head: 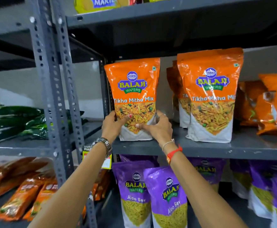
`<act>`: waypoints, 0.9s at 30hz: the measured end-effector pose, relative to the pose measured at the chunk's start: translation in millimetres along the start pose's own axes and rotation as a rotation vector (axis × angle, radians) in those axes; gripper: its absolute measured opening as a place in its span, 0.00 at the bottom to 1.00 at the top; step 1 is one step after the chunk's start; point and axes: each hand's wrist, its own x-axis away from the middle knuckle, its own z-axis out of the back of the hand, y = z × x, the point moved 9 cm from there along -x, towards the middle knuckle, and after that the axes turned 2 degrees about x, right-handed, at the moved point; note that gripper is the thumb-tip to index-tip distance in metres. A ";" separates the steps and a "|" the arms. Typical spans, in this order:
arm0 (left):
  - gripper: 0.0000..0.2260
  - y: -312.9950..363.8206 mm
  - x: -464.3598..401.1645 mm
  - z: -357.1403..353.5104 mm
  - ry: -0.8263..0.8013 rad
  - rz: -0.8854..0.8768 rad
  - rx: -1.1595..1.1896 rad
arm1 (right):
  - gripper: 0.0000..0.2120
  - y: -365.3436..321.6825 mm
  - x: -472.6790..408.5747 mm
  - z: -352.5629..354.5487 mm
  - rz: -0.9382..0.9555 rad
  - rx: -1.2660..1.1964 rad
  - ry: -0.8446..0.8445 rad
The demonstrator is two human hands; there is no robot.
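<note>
Orange pouch (pixel 133 96) stands upright, long axis vertical.

Two grey steel racks stand side by side, their perforated angle uprights (pixel 52 89) touching. Shelf boards (pixel 216 146) are dark grey metal, lightly scuffed along the front edge. A plain pale wall (pixel 11 86) shows behind. Lighting is even; the upper shelf underside (pixel 167 35) lies in shadow.

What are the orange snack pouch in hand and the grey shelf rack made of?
Orange Tikha Mitha Mix snack pouch, gripped by left hand and right hand: likely glossy plastic film, judging by glare streaks and creases. Grey shelf rack: probably matte painted steel, given punched holes in its uprights.
</note>
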 end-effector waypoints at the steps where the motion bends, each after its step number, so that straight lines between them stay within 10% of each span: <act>1: 0.16 -1.2 -0.2 0.7 0.009 0.000 -0.001 | 0.34 1.3 -0.6 -0.3 0.009 -0.009 0.000; 9: 0.31 12.4 17.6 8.5 0.047 -0.045 -0.239 | 0.42 -7.7 12.6 21.3 0.056 -0.059 -0.015; 15: 0.22 17.1 101.9 24.9 0.345 -0.256 -0.004 | 0.13 30.8 89.6 111.9 0.174 -0.266 0.369; 21: 0.11 -83.7 179.5 -49.7 0.157 0.092 0.308 | 0.09 149.4 142.0 109.2 -0.020 -0.166 0.311; 27: 0.14 -169.9 244.3 -111.7 0.179 0.409 0.325 | 0.26 278.5 157.0 56.3 -0.415 -0.048 0.009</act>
